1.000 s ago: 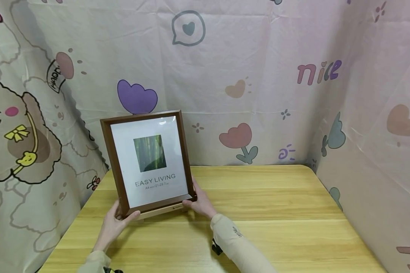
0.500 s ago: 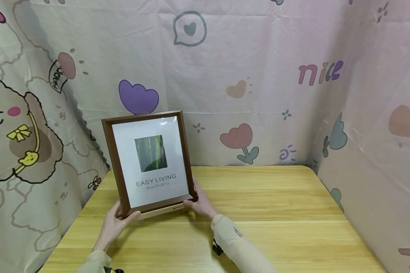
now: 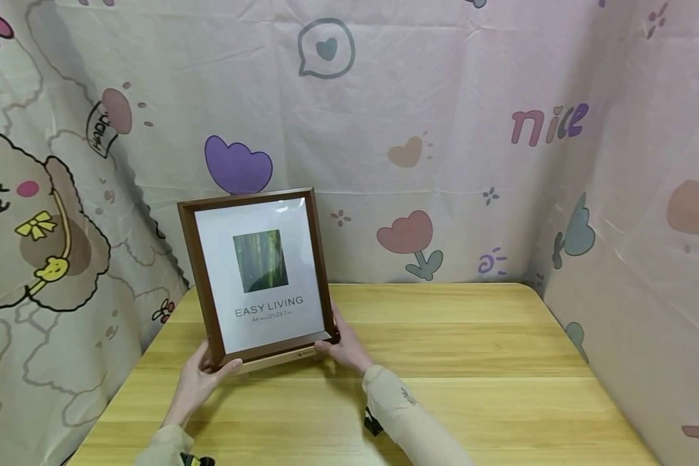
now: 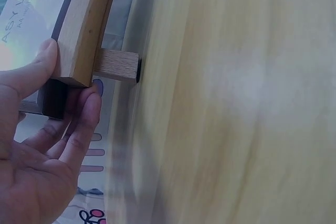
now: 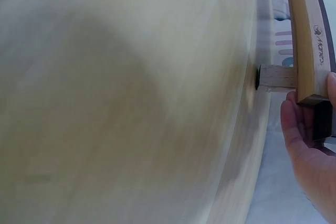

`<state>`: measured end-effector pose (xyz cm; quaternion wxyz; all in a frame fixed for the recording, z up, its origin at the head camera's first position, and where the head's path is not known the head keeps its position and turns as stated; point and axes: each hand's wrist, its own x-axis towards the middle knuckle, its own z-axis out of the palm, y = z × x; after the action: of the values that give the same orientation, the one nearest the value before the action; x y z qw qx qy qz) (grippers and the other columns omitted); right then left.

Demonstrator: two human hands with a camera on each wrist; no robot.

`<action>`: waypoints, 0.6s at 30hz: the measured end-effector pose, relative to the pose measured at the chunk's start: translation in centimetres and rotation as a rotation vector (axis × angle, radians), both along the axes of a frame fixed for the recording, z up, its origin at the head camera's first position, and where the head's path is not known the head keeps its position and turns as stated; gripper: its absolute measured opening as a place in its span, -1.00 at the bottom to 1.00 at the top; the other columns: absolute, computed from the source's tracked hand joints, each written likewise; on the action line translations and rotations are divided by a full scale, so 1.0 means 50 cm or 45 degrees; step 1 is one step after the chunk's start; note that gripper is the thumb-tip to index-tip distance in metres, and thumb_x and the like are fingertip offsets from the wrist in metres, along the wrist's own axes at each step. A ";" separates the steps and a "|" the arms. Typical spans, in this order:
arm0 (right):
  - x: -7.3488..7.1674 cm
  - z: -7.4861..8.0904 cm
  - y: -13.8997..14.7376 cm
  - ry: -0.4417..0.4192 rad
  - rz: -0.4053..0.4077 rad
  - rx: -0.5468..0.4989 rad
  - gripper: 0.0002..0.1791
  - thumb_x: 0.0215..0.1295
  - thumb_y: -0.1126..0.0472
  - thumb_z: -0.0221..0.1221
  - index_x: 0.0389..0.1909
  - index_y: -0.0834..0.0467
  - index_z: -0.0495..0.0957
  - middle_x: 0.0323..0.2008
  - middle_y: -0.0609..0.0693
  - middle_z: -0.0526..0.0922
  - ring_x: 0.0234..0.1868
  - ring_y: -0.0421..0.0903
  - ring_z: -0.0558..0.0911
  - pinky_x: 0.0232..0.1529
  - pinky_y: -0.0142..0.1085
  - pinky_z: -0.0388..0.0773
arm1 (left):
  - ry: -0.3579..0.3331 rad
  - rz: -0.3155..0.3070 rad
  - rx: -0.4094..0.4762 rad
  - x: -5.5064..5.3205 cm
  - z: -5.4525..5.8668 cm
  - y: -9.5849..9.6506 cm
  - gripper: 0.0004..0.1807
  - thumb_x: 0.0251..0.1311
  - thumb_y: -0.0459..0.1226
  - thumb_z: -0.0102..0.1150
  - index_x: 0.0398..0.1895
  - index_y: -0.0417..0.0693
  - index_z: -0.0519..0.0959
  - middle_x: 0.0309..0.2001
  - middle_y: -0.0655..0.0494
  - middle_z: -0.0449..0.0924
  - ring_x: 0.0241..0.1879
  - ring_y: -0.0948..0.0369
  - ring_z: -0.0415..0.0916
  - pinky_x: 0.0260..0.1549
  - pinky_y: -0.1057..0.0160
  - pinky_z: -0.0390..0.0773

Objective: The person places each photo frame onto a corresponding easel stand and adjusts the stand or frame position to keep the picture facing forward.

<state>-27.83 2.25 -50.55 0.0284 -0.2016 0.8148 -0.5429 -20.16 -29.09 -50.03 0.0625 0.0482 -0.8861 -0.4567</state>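
Note:
A brown picture frame (image 3: 320, 272) with a white "EASY LIVING" insert and a small green forest picture leans back, turned slightly, at the left of the table. Below it runs a pale wooden stand ledge (image 3: 276, 360); its stubby foot (image 4: 118, 65) meets the tabletop in both wrist views. My left hand (image 3: 197, 382) grips the frame's lower left corner, thumb in front and fingers curled behind and beneath. At the lower right corner, my right hand (image 3: 349, 349) holds frame and ledge the same way, its fingers partly hidden. The back of the frame is out of sight.
Under the frame is a yellow wood-grain table (image 3: 443, 349). A patterned cloth curtain (image 3: 349, 129) hangs behind it and along both sides, close to the table's far edge. A black strap piece (image 3: 373, 422) sits by the right sleeve.
The whole head view has shifted a few pixels, scene and all. Both hands keep their hold, and the frame stays in the same place on the table.

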 end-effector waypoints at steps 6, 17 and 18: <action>0.001 0.000 0.004 0.004 -0.004 0.021 0.18 0.26 0.28 0.34 0.64 -0.20 -0.28 0.42 0.32 0.37 0.09 0.13 0.65 0.30 0.07 0.51 | -0.004 -0.010 0.012 0.000 0.001 0.004 -0.09 0.18 0.08 0.39 0.55 0.17 0.19 0.31 -0.36 0.47 0.22 -0.28 0.52 0.09 -0.18 0.63; 0.002 0.000 0.016 -0.016 -0.015 0.019 0.18 0.25 0.27 0.36 0.64 -0.19 -0.27 0.34 0.41 0.44 0.10 0.18 0.66 0.27 0.09 0.54 | 0.066 -0.034 0.008 -0.006 -0.007 0.013 -0.03 0.22 0.00 0.38 0.61 0.18 0.06 0.26 -0.38 0.53 0.18 -0.24 0.57 0.00 0.11 0.69; 0.002 0.000 0.018 -0.023 -0.020 0.021 0.18 0.24 0.26 0.36 0.64 -0.20 -0.26 0.33 0.41 0.45 0.09 0.17 0.66 0.27 0.09 0.54 | 0.085 -0.039 0.007 -0.007 -0.009 0.014 -0.03 0.22 -0.02 0.38 0.62 0.19 0.05 0.26 -0.37 0.53 0.17 -0.23 0.58 -0.03 0.18 0.69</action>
<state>-27.71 3.13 -50.57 0.0334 -0.1901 0.8205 -0.5380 -20.49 -28.38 -50.48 0.0851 0.0195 -0.8828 -0.4616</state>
